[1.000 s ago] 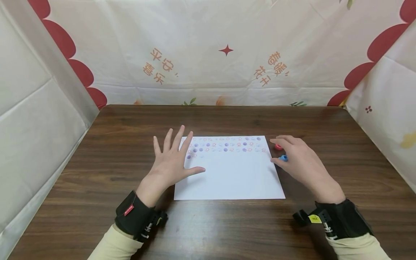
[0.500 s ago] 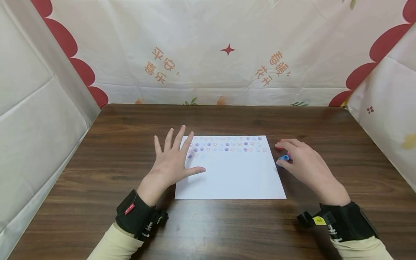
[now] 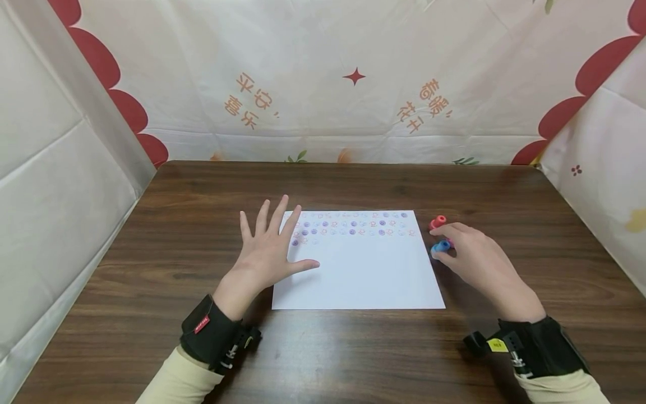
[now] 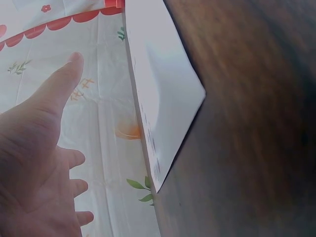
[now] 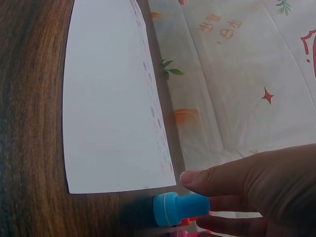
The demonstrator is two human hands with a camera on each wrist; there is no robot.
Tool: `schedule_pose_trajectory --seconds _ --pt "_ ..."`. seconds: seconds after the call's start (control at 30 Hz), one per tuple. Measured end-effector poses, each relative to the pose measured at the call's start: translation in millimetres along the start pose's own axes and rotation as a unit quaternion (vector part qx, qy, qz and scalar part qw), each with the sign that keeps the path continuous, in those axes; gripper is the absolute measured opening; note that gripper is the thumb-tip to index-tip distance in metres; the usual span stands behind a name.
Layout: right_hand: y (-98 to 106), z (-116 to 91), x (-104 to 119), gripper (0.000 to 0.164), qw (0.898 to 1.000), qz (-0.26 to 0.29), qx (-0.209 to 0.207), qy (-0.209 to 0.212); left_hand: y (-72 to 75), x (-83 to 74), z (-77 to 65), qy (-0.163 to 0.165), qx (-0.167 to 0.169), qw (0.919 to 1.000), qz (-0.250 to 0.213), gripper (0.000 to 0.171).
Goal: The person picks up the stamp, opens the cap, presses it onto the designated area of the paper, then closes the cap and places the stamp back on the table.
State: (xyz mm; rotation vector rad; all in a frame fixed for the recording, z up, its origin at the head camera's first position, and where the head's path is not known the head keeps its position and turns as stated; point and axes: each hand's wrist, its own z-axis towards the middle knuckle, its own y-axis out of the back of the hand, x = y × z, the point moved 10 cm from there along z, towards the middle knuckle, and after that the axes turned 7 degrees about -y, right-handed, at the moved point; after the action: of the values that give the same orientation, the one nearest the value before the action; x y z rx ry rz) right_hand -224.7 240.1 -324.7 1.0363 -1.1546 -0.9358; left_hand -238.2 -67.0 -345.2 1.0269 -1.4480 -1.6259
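Observation:
A sheet of white paper (image 3: 358, 275), with rows of small red, blue and purple stamped marks near its far edge, lies on the wooden table. My left hand (image 3: 262, 255) is over its left edge, fingers spread and thumb pointing right. Just right of the paper, my right hand (image 3: 471, 255) is around a blue toy stamp (image 5: 180, 208), which stands upright on the table. The thumb is close to its handle, with a narrow gap in the right wrist view; the fingers extend behind it. A pink stamp (image 3: 451, 243) is mostly hidden under the fingers. A red stamp (image 3: 437, 222) stands just beyond.
The brown table (image 3: 323, 350) extends around the sheet. White printed cloth (image 3: 313, 106) hangs behind the table's far edge and along both sides. Each wrist wears a black strap (image 3: 542, 348) with a small camera.
My right hand has shifted right and slightly toward me, off the paper's edge. The red stamp now shows fully, and pink has come into sight under the fingers. The left hand stays in place.

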Motion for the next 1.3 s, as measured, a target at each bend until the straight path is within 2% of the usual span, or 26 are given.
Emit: schedule_pose_trajectory --seconds 0.4,0.77,0.97,1.3 --pt "-6.4 -0.1 -4.9 0.045 1.0 0.0 0.01 -0.005 0.0 0.5 -1.4 0.001 -0.003 1.0 0.0 0.112" --pt "-2.6 -1.2 -9.9 0.039 1.0 -0.001 -0.003 -0.031 2.3 0.5 -3.5 0.002 -0.011 0.9999 -0.005 0.112" --pt "-1.4 -1.2 -9.4 0.033 1.0 0.0 -0.007 -0.028 1.9 0.9 -3.4 0.004 -0.011 0.9999 -0.006 0.112" --pt "1.9 -1.2 -7.6 0.034 1.0 0.006 -0.023 -0.017 -2.8 2.0 -2.6 0.006 0.001 0.9999 -0.009 0.112"
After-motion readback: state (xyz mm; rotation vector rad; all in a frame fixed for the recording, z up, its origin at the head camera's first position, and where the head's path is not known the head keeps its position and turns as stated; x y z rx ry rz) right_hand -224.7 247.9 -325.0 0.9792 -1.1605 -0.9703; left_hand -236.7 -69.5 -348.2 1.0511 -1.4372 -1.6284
